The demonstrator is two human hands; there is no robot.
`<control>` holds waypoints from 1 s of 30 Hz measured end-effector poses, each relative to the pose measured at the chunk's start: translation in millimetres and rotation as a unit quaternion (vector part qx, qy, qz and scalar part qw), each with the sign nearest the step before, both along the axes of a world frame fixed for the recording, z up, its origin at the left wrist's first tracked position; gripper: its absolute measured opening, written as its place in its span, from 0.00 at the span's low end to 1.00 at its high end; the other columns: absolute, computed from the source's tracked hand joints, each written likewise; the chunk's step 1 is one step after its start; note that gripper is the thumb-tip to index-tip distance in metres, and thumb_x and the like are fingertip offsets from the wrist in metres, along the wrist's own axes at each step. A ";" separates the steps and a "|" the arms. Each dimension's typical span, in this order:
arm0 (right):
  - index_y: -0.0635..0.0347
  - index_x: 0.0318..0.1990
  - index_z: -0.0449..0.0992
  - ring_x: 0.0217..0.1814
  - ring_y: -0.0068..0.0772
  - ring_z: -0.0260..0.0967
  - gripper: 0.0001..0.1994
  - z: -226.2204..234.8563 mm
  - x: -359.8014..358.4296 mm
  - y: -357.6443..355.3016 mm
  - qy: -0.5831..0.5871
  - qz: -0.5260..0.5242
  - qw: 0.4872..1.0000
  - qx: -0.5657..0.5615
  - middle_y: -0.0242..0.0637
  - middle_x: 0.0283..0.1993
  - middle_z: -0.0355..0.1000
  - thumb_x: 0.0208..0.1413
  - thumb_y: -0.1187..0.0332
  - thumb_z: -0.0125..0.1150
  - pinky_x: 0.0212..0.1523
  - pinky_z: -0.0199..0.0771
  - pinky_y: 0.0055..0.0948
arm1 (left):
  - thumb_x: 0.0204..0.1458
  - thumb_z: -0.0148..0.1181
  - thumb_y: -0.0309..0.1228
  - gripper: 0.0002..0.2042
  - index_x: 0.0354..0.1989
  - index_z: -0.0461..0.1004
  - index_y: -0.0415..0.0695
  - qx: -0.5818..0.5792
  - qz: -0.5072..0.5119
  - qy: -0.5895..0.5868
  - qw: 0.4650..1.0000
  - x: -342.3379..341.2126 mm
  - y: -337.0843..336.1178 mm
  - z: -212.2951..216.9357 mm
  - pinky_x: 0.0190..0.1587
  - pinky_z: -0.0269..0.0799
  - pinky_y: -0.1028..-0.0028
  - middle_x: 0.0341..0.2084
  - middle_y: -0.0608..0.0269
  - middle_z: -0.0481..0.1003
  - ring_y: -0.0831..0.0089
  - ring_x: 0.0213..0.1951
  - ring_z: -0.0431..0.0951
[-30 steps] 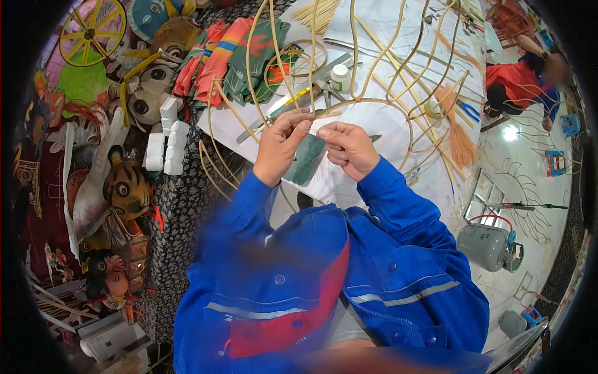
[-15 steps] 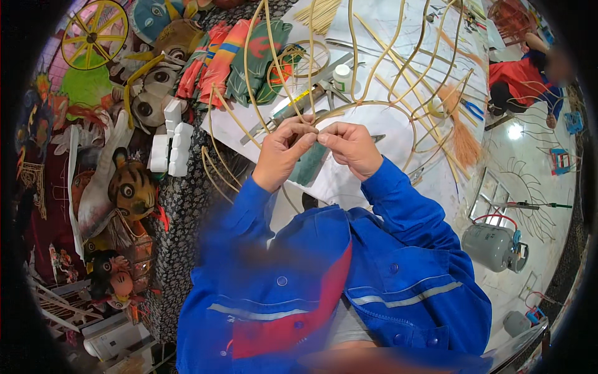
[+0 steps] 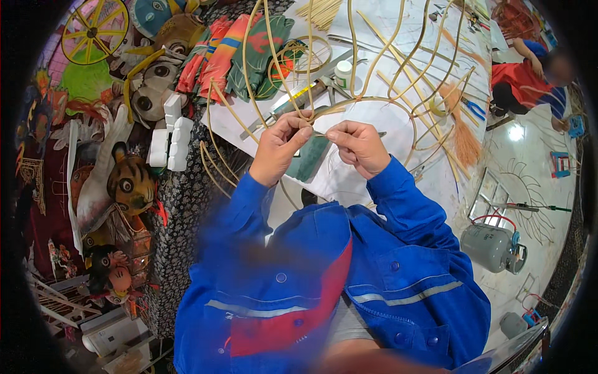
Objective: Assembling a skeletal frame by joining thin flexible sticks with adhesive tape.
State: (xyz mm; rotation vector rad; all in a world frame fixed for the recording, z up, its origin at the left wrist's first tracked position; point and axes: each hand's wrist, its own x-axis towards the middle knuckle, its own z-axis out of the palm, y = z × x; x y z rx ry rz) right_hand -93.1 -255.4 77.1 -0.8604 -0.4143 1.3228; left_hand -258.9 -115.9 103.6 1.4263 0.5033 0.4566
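The left hand (image 3: 278, 148) and right hand (image 3: 358, 146) meet just above the near edge of the white surface (image 3: 398, 124), each grip pinched with thumb and fingertips on a thin strip (image 3: 319, 133) that runs between them. That strip sits at the near rim of a bent cane frame (image 3: 367, 100), whose curved ribs rise and fan toward the far side. A dark green piece (image 3: 310, 161) lies under the hands on the surface.

The strip looks slender and springy; if either pinch slackens, it would likely flick loose and the joint at the rim would open. Pulling too hard could snap it or drag the light frame toward the near edge.

Farther out, a small white jar (image 3: 343, 71) stands beyond the rim, and a broom-like bundle (image 3: 464, 134) lies to the right. On the left, white foam blocks (image 3: 169, 134) are stacked on a dark patterned cloth, with a tiger mask (image 3: 129, 182) beside them and striped red and green painted pieces (image 3: 230, 53) farther off. A grey gas cylinder (image 3: 492, 246) stands on the floor at right. No label can be made out.
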 end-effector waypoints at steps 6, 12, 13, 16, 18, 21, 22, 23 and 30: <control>0.65 0.39 0.77 0.14 0.11 0.50 0.06 3.5 -1.0 -1.1 0.075 -0.020 0.997 0.025 0.23 0.21 0.65 0.61 0.71 0.63 0.15 0.47 0.17 | 0.55 0.67 0.28 0.15 0.51 0.77 0.38 0.010 -0.009 -0.010 1.000 2.0 -1.8 -0.9 0.58 0.66 0.73 0.59 0.57 0.68 0.71 0.56 0.72; 0.65 0.39 0.77 0.14 0.10 0.50 0.06 2.5 -3.3 3.1 0.047 -0.031 0.998 0.023 0.24 0.23 0.68 0.60 0.70 0.64 0.15 0.46 0.17 | 0.53 0.68 0.26 0.12 0.45 0.81 0.34 0.067 0.012 0.015 0.998 6.9 -11.2 14.6 0.62 0.65 0.71 0.56 0.50 0.72 0.66 0.58 0.71; 0.65 0.39 0.78 0.14 0.10 0.51 0.07 -0.3 -3.0 3.4 0.037 -0.025 0.999 0.031 0.26 0.26 0.71 0.59 0.69 0.65 0.15 0.46 0.17 | 0.53 0.68 0.26 0.12 0.44 0.81 0.34 0.055 0.022 0.021 0.998 7.5 -12.9 17.1 0.61 0.66 0.71 0.56 0.50 0.72 0.66 0.58 0.71; 0.65 0.39 0.78 0.15 0.10 0.51 0.08 -2.5 -3.6 2.9 0.030 -0.021 0.999 0.028 0.27 0.26 0.71 0.59 0.69 0.66 0.15 0.45 0.17 | 0.53 0.69 0.29 0.12 0.43 0.82 0.35 0.049 0.036 0.024 0.998 7.9 -15.3 16.9 0.57 0.69 0.72 0.55 0.51 0.73 0.68 0.57 0.72; 0.65 0.39 0.78 0.15 0.09 0.51 0.08 0.3 -4.7 1.7 0.025 -0.020 0.999 0.024 0.27 0.26 0.71 0.59 0.69 0.66 0.16 0.45 0.17 | 0.53 0.70 0.32 0.13 0.43 0.83 0.36 0.054 0.039 0.020 0.998 8.1 -16.3 15.0 0.53 0.72 0.74 0.53 0.52 0.74 0.69 0.56 0.73; 0.65 0.38 0.78 0.16 0.09 0.51 0.08 2.5 -6.6 0.6 0.015 -0.020 1.000 0.015 0.26 0.26 0.70 0.59 0.69 0.66 0.16 0.44 0.16 | 0.54 0.69 0.32 0.13 0.41 0.82 0.35 0.059 0.040 0.018 0.997 8.4 -14.7 10.0 0.54 0.70 0.73 0.54 0.52 0.74 0.69 0.55 0.73; 0.65 0.38 0.78 0.16 0.09 0.51 0.08 2.5 -7.0 0.6 0.010 -0.020 1.000 0.010 0.26 0.26 0.70 0.59 0.69 0.66 0.16 0.44 0.16 | 0.54 0.68 0.32 0.12 0.40 0.82 0.35 0.072 0.038 0.022 0.996 8.2 -13.5 7.1 0.54 0.69 0.72 0.53 0.52 0.74 0.69 0.55 0.73; 0.65 0.38 0.78 0.16 0.09 0.51 0.08 1.2 -7.3 0.9 0.011 -0.021 1.000 0.009 0.26 0.26 0.70 0.59 0.69 0.66 0.16 0.44 0.16 | 0.55 0.67 0.33 0.12 0.38 0.82 0.35 0.085 0.036 0.025 0.995 8.0 -13.2 5.4 0.55 0.68 0.72 0.53 0.52 0.74 0.69 0.54 0.73; 0.65 0.43 0.80 0.24 0.15 0.67 0.09 7.6 -18.3 0.9 -0.476 -0.160 0.863 0.056 0.26 0.28 0.75 0.59 0.70 0.65 0.25 0.66 0.21 | 0.57 0.64 0.28 0.09 0.37 0.80 0.33 0.086 0.036 0.022 0.995 9.7 -15.8 6.2 0.59 0.67 0.71 0.56 0.53 0.72 0.70 0.53 0.73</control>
